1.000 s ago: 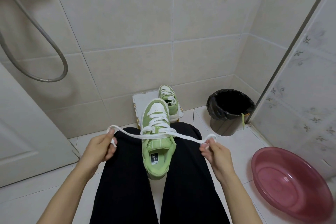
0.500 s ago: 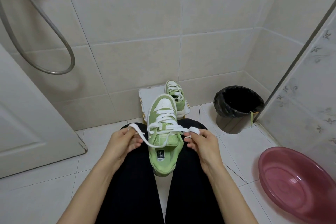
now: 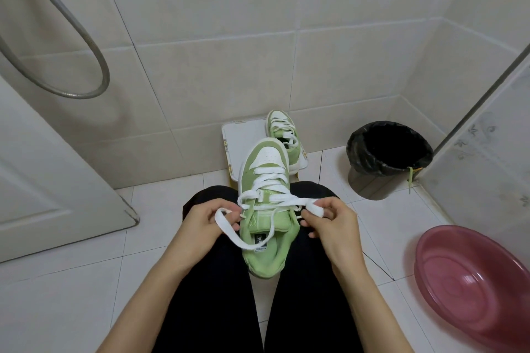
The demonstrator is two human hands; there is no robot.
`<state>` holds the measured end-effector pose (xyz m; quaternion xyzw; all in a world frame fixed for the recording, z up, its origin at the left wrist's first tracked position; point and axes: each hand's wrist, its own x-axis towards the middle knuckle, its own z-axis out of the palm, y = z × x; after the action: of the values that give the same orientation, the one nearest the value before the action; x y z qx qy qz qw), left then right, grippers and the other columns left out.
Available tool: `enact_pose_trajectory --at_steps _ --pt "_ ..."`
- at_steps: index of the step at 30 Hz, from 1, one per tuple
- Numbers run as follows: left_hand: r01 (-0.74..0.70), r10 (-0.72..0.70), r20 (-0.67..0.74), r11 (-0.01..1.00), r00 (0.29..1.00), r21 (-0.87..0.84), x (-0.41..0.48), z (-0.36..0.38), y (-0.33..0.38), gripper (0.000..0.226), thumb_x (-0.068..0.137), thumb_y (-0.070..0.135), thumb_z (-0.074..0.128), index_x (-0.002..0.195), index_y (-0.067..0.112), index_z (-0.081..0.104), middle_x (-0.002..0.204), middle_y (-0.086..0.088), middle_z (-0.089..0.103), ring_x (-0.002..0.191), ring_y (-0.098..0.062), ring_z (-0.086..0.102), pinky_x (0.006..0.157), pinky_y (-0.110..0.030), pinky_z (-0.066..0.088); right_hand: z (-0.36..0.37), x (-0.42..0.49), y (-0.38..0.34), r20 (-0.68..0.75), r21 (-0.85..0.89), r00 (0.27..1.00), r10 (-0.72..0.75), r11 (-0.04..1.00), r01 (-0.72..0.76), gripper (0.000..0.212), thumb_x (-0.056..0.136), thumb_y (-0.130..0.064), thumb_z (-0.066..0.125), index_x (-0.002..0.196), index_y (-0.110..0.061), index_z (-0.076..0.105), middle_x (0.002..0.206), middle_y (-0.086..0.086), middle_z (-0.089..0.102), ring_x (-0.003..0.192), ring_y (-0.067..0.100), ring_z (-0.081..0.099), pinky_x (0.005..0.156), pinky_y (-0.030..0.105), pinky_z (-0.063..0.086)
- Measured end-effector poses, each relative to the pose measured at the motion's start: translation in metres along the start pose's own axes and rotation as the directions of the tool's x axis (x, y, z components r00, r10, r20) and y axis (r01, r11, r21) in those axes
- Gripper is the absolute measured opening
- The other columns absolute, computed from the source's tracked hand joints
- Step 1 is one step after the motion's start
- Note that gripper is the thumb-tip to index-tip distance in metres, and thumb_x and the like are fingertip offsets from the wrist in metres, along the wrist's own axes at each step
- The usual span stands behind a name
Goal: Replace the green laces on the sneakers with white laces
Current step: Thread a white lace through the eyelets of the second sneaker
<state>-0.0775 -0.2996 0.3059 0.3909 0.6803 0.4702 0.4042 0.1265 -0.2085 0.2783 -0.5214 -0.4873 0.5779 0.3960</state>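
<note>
A green sneaker [image 3: 265,255] rests between my knees, toe pointing away, threaded with a white lace [image 3: 268,178]. My left hand [image 3: 205,223] pinches the left lace end, which loops slack down across the shoe's tongue. My right hand [image 3: 332,223] pinches the right lace end beside the top eyelets. A second green sneaker [image 3: 284,135] with white laces stands on a white shoebox lid [image 3: 241,140] against the wall. A green lace [image 3: 410,176] hangs over the rim of the bin.
A black-lined waste bin [image 3: 387,152] stands at the right by a glass partition [image 3: 487,135]. A pink basin [image 3: 473,281] lies on the floor at the lower right. A white door [image 3: 43,166] and a shower hose [image 3: 86,46] are on the left.
Both hands have come in from wide apart to close beside the sneaker. The lace, pulled taut before, now hangs slack in a loop on the left.
</note>
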Motion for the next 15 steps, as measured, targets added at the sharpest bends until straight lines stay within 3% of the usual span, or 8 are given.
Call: enact_pose_trajectory --at_steps 8,15 --pt "-0.004 0.005 -0.029 0.999 1.000 0.047 0.0029 0.0013 0.0002 0.010 0.089 0.002 0.062 0.087 0.007 0.070 0.077 0.001 0.068 0.064 -0.002 0.065 0.061 -0.012 0.048 0.0009 0.0019 0.0028 0.029 0.043 0.999 -0.040 0.998 0.039 0.016 0.079 0.005 0.070 0.081 -0.005 0.058 0.069 0.002 0.071 0.066 0.013 0.069 0.055 0.019 0.052" --pt "0.005 -0.002 -0.027 0.993 1.000 0.120 -0.0011 -0.0025 -0.0038 0.016 0.088 0.002 0.062 0.082 0.014 0.070 0.075 -0.001 0.069 0.066 -0.007 0.065 0.064 -0.016 0.051 0.0041 0.0024 0.0033 0.011 0.023 0.999 -0.041 0.999 0.041 0.012 0.081 0.007 0.068 0.082 0.001 0.057 0.074 0.009 0.068 0.067 0.013 0.068 0.057 0.018 0.052"
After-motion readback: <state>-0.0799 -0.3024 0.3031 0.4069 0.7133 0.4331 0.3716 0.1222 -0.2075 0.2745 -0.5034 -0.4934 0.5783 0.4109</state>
